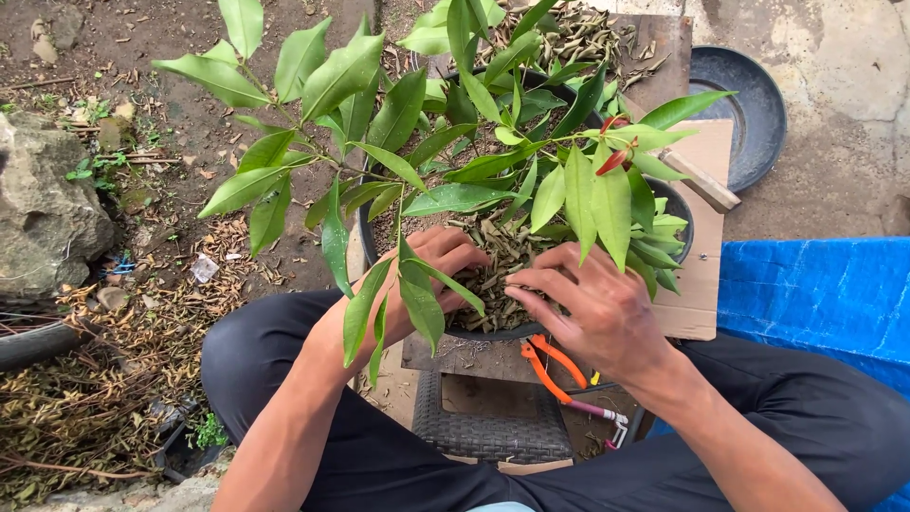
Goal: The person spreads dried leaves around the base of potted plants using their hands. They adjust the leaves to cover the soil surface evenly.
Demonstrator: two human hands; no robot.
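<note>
A leafy green plant [455, 142] grows in a black pot [678, 213] filled with dry chopped leaf mulch [502, 261]. My left hand [431, 270] rests on the mulch at the pot's near left side, fingers curled, partly hidden by leaves. On the near right side my right hand [592, 303] lies with fingers spread flat, pressing on the mulch. Neither hand clearly grips anything.
Orange-handled pliers [555, 365] lie on the wooden board under the pot, above a woven stool [483, 431]. A cardboard sheet [706, 275] lies to the right, an empty black saucer [749, 104] behind it, a blue tarp [825, 294] at right. A rock [43, 213] sits at left.
</note>
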